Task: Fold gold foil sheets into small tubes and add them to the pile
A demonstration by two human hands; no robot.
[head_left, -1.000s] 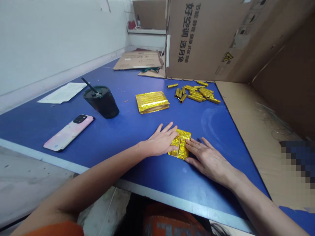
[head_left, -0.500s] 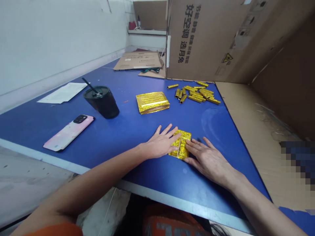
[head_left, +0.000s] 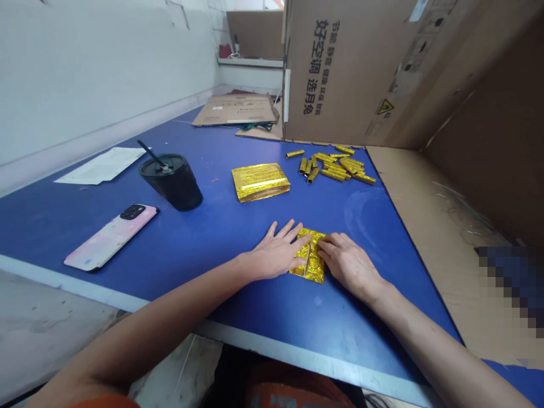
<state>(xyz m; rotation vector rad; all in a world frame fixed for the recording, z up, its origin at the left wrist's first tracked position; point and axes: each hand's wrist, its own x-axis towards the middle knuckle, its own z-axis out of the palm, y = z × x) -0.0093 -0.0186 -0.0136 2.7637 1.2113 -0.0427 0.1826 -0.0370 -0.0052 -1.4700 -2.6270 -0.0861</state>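
A small square of shiny gold foil paper lies on the blue table in front of me. A narrow pale strip runs up its middle, like a folded edge. My left hand lies flat across its left part, fingers spread and pressing on it. At the right edge, my right hand has its fingers drawn together in a pinch on the paper; the fingertips are partly hidden. Beyond the hands sits a stack of gold foil sheets. Farther right is a loose pile of small folded gold tubes.
To the left are a black lidded cup with a straw, a pink-and-white phone and a sheet of white paper. Flattened cardboard lies at the back. A large cardboard box stands behind the tubes.
The fingers of my right hand have drawn together from lying stretched out to a pinch at the paper's right edge. My left hand stays spread on the paper. The view has shifted slightly.
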